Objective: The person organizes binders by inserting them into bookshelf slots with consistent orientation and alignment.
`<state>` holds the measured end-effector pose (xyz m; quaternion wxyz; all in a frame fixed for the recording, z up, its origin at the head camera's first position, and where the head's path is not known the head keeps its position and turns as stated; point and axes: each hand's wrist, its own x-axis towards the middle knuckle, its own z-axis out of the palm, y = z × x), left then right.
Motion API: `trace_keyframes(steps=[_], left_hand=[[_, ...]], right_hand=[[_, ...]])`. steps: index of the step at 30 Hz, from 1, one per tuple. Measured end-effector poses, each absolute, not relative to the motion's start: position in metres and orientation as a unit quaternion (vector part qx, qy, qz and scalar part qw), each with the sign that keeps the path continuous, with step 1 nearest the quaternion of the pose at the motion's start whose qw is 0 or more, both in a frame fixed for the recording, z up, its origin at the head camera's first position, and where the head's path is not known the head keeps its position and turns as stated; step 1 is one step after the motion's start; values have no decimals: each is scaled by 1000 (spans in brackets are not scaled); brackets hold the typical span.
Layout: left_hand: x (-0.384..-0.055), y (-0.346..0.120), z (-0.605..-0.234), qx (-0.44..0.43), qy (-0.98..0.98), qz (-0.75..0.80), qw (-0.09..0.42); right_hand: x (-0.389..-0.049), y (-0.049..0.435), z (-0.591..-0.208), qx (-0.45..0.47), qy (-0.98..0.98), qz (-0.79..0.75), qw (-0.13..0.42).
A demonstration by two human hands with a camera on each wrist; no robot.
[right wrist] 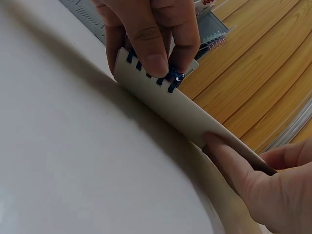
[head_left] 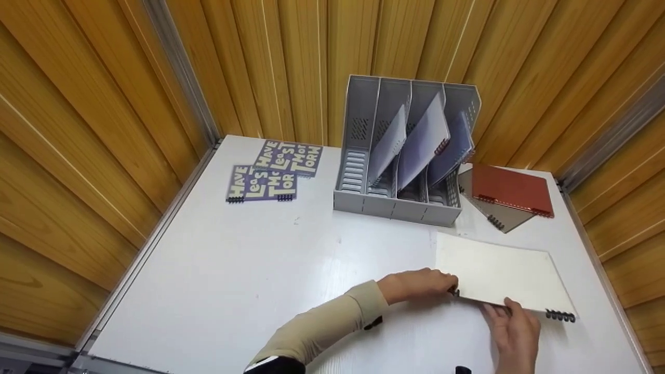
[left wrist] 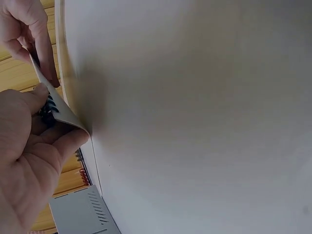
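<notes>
A spiral-bound notebook (head_left: 499,270) with a blank cream face and dark binding rings (head_left: 560,315) is tilted up off the white table on the right. My left hand (head_left: 423,283) pinches its left near corner, thumb and fingers around the rings there, as the left wrist view also shows. Farther right along the same edge, my right hand (head_left: 517,330) holds the notebook with the thumb on one side and fingers on the other. In the right wrist view, the notebook's side (right wrist: 165,105) stands slanted above the tabletop between both hands.
Behind stands a grey file organizer (head_left: 397,208); notebooks lean in its three right compartments. Right of it, a red notebook (head_left: 511,187) overlaps a grey-brown notebook (head_left: 506,218). Two purple lettered notebooks (head_left: 262,184) overlap at the back left. Wood-panelled walls (head_left: 291,62) enclose the table.
</notes>
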<state>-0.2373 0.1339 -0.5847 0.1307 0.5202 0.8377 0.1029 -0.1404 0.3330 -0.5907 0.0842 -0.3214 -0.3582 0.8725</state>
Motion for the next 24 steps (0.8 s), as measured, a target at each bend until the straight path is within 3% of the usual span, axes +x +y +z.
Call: trace_keyframes(steps=[7, 16, 24], left_hand=[[-239, 128, -583, 536, 822, 145, 127], [-247, 109, -563, 514, 828, 213, 74], [-277, 69, -548, 353, 876, 328, 3]], right_hand=[[-139, 334, -590, -310, -377, 868, 95], [-141, 330, -571, -297, -426, 849, 103], [-138, 320, -548, -275, -419, 858, 115]])
